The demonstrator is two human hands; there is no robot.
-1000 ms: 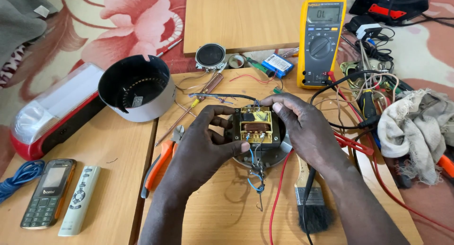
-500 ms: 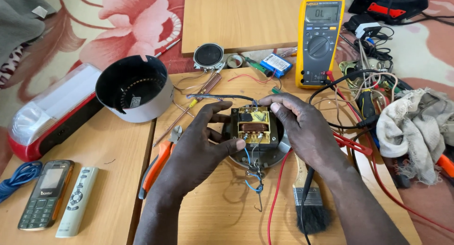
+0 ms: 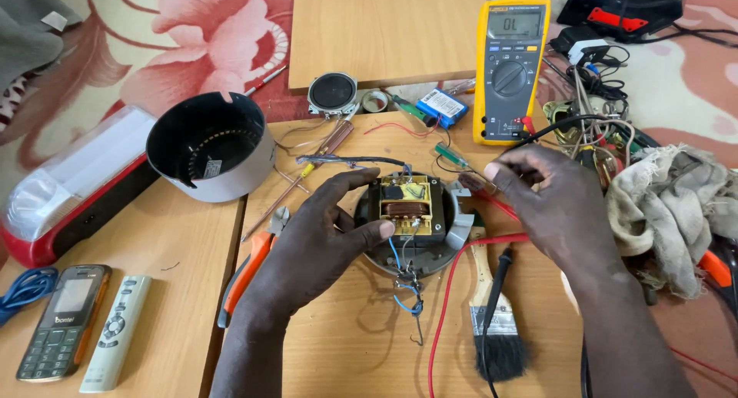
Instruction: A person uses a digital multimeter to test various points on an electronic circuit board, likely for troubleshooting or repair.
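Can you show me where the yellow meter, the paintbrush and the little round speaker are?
Yellow meter (image 3: 510,79): head view, on its round dial.
Paintbrush (image 3: 500,353): head view, on its black bristles.
Round speaker (image 3: 333,92): head view, on its dark cone.

- Two bare hands: left hand (image 3: 315,240), right hand (image 3: 557,206)
- One round grey base with an open circuit unit (image 3: 411,213)
- One yellow multimeter (image 3: 511,71)
- One black and silver round housing (image 3: 209,146)
- One small round speaker (image 3: 333,93)
- One paintbrush (image 3: 492,313)
- One pair of orange-handled pliers (image 3: 250,267)
- One mobile phone (image 3: 63,321)
- One grey remote control (image 3: 117,330)
- One crumpled cloth (image 3: 676,206)
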